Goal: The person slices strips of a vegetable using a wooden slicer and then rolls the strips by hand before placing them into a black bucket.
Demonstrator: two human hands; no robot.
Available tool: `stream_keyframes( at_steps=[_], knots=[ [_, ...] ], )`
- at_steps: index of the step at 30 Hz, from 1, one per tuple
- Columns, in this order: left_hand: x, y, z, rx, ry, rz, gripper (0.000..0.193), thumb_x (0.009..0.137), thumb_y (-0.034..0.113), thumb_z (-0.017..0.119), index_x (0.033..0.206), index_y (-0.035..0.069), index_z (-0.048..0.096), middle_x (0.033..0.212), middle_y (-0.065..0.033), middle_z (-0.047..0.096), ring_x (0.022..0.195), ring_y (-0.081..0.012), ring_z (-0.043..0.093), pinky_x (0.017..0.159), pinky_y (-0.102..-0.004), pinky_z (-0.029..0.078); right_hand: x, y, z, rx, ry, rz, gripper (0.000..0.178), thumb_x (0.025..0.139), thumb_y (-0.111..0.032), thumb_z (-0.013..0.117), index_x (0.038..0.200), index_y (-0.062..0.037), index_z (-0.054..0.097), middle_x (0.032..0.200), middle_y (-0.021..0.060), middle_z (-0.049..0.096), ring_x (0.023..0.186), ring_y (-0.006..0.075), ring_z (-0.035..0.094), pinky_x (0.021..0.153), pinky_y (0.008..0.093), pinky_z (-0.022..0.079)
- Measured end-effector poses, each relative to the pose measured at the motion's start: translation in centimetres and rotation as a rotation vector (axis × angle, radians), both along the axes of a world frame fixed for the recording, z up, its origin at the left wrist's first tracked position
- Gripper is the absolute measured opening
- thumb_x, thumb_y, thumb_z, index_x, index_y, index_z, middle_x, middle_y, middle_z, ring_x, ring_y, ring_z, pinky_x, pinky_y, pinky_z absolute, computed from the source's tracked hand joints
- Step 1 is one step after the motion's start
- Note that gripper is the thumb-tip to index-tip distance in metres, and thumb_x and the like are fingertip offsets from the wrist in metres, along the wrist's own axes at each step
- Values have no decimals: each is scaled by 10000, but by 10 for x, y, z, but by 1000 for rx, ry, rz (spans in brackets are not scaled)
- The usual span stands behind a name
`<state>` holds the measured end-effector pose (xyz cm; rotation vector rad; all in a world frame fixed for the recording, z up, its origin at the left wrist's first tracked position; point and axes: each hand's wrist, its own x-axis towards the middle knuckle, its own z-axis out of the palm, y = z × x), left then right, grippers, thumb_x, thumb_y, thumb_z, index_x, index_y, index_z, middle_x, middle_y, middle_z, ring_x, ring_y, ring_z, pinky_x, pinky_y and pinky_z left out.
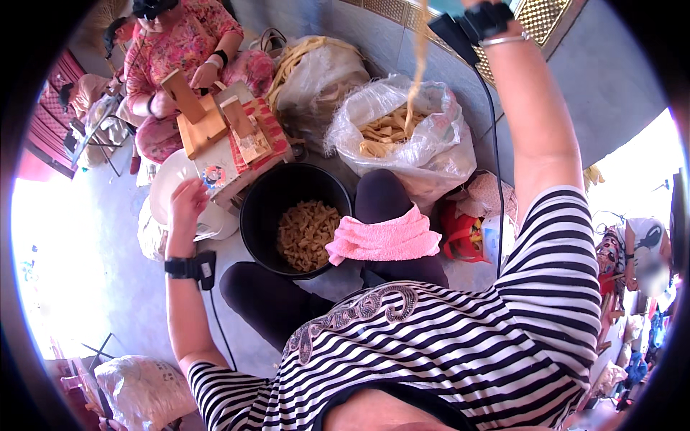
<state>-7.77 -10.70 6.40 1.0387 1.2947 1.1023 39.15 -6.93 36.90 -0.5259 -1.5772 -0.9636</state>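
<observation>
My left hand [188, 203] is raised beside a pale round bowl [164, 188]. Its fingers are curled together, and anything between them is too small to make out. My right arm reaches up to the top edge, where my right hand [483, 4] is cut off and its fingers are out of sight. A long tan strip [419, 61] hangs from the top edge into a clear plastic bag [440, 154] filled with similar strips [392, 131]. Between my legs and the box stands a black bucket [253, 215] holding many short tan pieces [307, 233].
A box [233, 176] carries a wooden block stand [203, 128]. Across it another person [183, 54] sits with hands near the blocks. A second stuffed bag [316, 86] leans by the wall. A pink towel [388, 237] lies over my knee. Black cables [496, 158] trail from both wrists.
</observation>
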Motion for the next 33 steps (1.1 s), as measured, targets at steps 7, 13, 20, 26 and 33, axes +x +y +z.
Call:
stream_keyframes(
  at_steps=[7, 13, 20, 26, 33],
  knots=[
    [139, -36, 90, 378, -517, -761, 656, 957, 514, 314, 1197, -58, 528, 1095, -129, 619, 997, -195, 576, 866, -318, 432, -90, -55, -14, -198, -325, 428, 156, 714, 70, 558, 811, -33, 622, 805, 103, 586, 732, 231, 577, 628, 308, 463],
    [169, -69, 106, 266, -1346, -817, 730, 907, 572, 365, 1272, -56, 439, 1158, -175, 575, 1066, -249, 555, 955, -381, 415, -154, -91, -138, -568, -468, 875, 106, 708, -23, 582, 802, -50, 622, 768, 86, 599, 693, 243, 594, 624, 329, 488],
    [133, -52, 54, 192, -837, -51, 76, 913, 115, 470, 911, 73, 533, 712, -45, 561, 583, -139, 561, 465, -249, 461, -157, -108, -230, -1442, 289, 608, 243, 917, -201, 428, 892, -25, 594, 827, 70, 646, 754, 150, 606, 701, 288, 474],
    [140, -63, 36, 334, -456, -276, 151, 912, 149, 533, 826, 32, 574, 608, -23, 537, 488, -102, 518, 440, -201, 375, -181, -70, -272, -2037, 558, 1388, 383, 935, -406, 475, 1038, -47, 562, 820, 42, 632, 665, 127, 599, 654, 255, 480],
    [143, -47, 24, 247, -181, -265, 225, 913, 185, 538, 754, 33, 582, 614, -4, 558, 499, -79, 530, 475, -193, 420, -179, -38, -267, -1957, 554, 1496, 245, 898, -169, 573, 1060, 10, 538, 895, 94, 616, 732, 175, 622, 685, 282, 516]
  ],
)
